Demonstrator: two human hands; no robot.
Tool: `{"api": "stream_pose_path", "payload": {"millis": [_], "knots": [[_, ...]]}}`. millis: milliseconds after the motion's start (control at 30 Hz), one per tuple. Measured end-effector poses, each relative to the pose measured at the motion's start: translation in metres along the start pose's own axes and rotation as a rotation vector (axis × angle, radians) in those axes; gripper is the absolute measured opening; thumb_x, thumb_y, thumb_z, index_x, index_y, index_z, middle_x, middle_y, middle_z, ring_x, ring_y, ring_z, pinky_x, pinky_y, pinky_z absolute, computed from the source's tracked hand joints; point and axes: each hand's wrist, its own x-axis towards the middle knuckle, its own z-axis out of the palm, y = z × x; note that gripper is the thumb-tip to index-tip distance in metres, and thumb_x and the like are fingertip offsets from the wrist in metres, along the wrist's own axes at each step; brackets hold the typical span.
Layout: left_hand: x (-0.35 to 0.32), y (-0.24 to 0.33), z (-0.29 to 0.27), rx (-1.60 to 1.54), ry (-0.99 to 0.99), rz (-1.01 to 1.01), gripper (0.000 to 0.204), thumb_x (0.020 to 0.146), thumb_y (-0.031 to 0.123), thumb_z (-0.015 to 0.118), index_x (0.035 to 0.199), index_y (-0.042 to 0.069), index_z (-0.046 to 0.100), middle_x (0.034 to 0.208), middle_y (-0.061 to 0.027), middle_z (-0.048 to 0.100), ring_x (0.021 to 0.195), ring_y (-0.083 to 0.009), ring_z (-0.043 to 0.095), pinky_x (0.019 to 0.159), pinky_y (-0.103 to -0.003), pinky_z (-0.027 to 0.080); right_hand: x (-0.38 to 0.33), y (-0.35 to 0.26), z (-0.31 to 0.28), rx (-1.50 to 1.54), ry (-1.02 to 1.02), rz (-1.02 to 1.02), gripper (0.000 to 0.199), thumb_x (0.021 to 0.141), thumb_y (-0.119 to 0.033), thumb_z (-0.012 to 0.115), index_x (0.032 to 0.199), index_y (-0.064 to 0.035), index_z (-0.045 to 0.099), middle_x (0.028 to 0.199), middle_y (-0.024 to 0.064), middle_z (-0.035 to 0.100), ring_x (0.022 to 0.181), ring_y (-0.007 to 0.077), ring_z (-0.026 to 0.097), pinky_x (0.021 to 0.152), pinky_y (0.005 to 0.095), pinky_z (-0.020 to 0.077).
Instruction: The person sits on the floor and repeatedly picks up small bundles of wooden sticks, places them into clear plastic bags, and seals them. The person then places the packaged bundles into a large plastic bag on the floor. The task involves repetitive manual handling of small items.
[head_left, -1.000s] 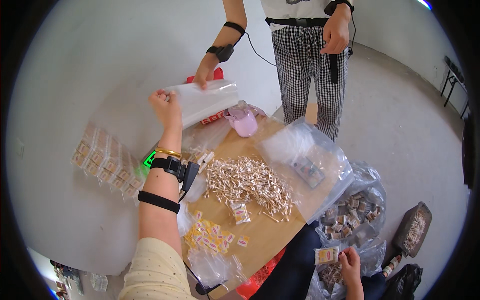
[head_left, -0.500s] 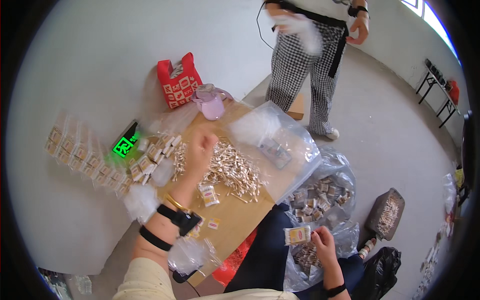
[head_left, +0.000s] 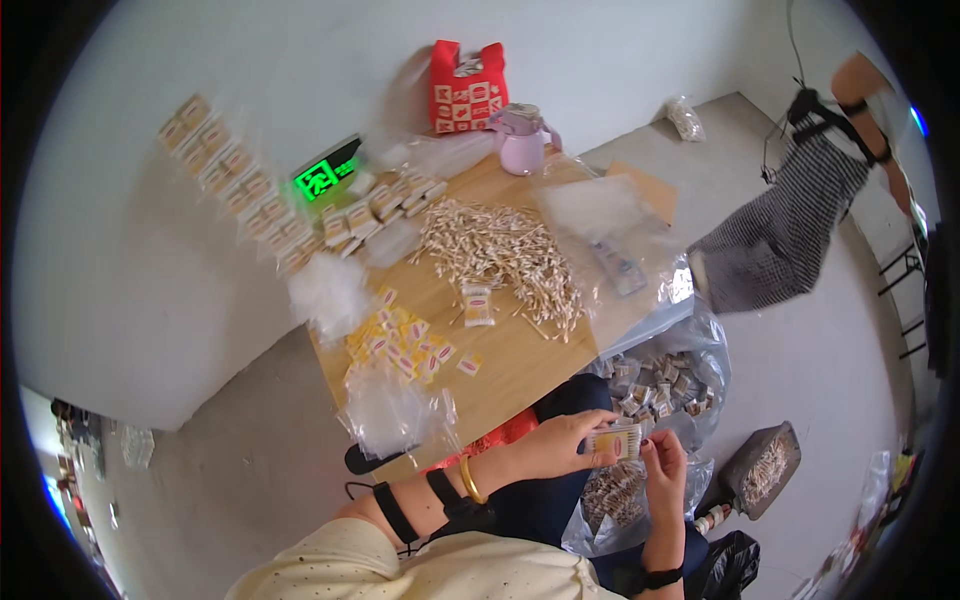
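Swab packet [head_left: 620, 441]: in the air between the two hands, just off the near edge of the bench [head_left: 515, 372].
Long axis: roughly left to right, one hand toward the other (any slight tilt is hard to judge from where I stand).
Left hand [head_left: 570, 440]: fingers gripping the packet's left part, hiding that end.
Right hand [head_left: 665, 465]: fingertips pinched on the clear right edge; packet lies directly to their left.
Nearer hand: neither; both touch it, the left overlapping more.
Obstruction: none seen between the hands; only the left fingers cover some of its face.
Behind and below: plastic sack [head_left: 708, 350] of filled packets.
Bench top: swab heap [head_left: 500, 250], second packet [head_left: 478, 306] at its near side; yellow cards [head_left: 400, 345] and clear bags [head_left: 388, 410] left of the hands.
Farther off: pink flask [head_left: 522, 152], red bag [head_left: 468, 100]; co-worker [head_left: 785, 220] at right, well apart.
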Motion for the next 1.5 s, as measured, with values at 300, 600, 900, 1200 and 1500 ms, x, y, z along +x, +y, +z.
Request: {"api": "stream_pose_path", "payload": {"millis": [300,600,900,1200,1500], "knots": [[-0.12,-0.041,-0.038,0.377,0.258,-0.225,0.06,0.084,0.036,0.069,0.129,0.002,0.047,0.124,-0.0217,0.055,0.117,-0.0353,0.052,0.098,-0.043,0.042,-0.029,0.001,0.016,-0.031,-0.105,-0.056,0.006,0.093,-0.007,0.056,0.092,-0.0013,0.054,0.082,-0.0012,0.054,0.078,0.0053,0.05,0.072,0.0201,0.0402],[-0.191,-0.102,-0.077,0.543,0.739,-0.286,0.049,0.087,0.031,0.065,0.124,0.004,0.05,0.126,-0.0157,0.054,0.119,-0.0311,0.051,0.101,-0.045,0.036,-0.055,-0.001,0.011,-0.054,-0.098,-0.085,0.005,0.092,-0.006,0.057,0.091,-0.0013,0.056,0.082,-0.0012,0.055,0.078,0.0066,0.052,0.072,0.0213,0.042],[-0.092,0.039,-0.009,-0.156,0.411,0.056,0.034,0.086,0.019,0.07,0.112,0.002,0.057,0.109,-0.0081,0.063,0.104,-0.0171,0.059,0.089,-0.032,0.047,-0.047,-0.034,0.05,-0.19,-0.113,-0.305,0.006,0.087,-0.002,0.061,0.087,0.0005,0.056,0.076,0.0033,0.057,0.074,0.0103,0.054,0.069,0.0244,0.044],[-0.063,0.045,0.003,-0.479,-0.001,-0.04,0.025,0.082,0.01,0.074,0.101,0.002,0.061,0.097,-0.0024,0.064,0.09,-0.0089,0.058,0.081,-0.025,0.048,-0.072,-0.058,0.016,0.08,-0.235,-0.056,0.006,0.089,-0.004,0.061,0.09,0.0003,0.058,0.084,0.002,0.06,0.08,0.0068,0.056,0.073,0.024,0.0461],[-0.046,0.088,0.043,-0.07,0.125,0.193,0.02,0.086,0.018,0.068,0.089,0.0,0.059,0.082,-0.0093,0.064,0.076,-0.018,0.063,0.071,-0.03,0.049,-0.089,-0.041,-0.002,-0.071,0.039,-0.238,0.008,0.084,-0.004,0.065,0.084,0.0008,0.059,0.077,0.004,0.061,0.073,0.0093,0.057,0.068,0.0259,0.0475]]}}
